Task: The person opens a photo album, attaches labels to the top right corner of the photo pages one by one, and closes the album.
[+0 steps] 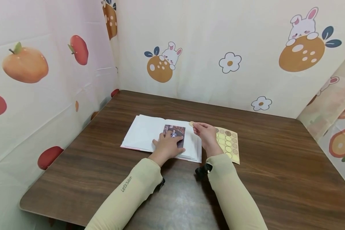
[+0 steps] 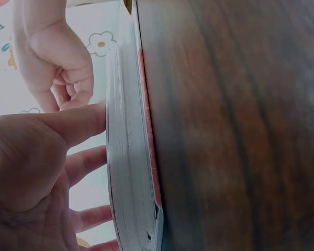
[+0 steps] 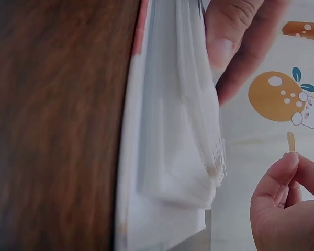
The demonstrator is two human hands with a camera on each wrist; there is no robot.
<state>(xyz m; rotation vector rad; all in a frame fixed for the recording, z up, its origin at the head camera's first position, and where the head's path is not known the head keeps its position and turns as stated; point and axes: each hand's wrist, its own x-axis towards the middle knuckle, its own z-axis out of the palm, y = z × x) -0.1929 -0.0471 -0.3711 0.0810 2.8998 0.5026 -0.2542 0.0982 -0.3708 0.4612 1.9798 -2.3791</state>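
The photo (image 1: 181, 131) lies on the right-hand page of an open book (image 1: 146, 130), which rests on the bench (image 1: 279, 156). The person's left grip (image 1: 167, 145) is spread, its straight fingers pressing across the left and near parts of the photo. The right grip (image 1: 206, 135) pinches a small round sticker (image 1: 191, 123) by its edge, thumb against fingertips, held up off the page just beyond the photo's far right corner. The sticker sheet (image 1: 228, 144) lies right of the book, partly behind the right wrist.

The step looks like fixing the photo to the page. To do it well, the left grip should press evenly, since the right-hand pages fan loosely at their edges and the photo could skew. That far right corner seems the easiest spot, being uncovered. Lower the sticker level, lay it half on photo, half on paper, then smooth outward from the middle. Pinching only the rim spares the glue; too much fingertip contact might make it cling to the skin.
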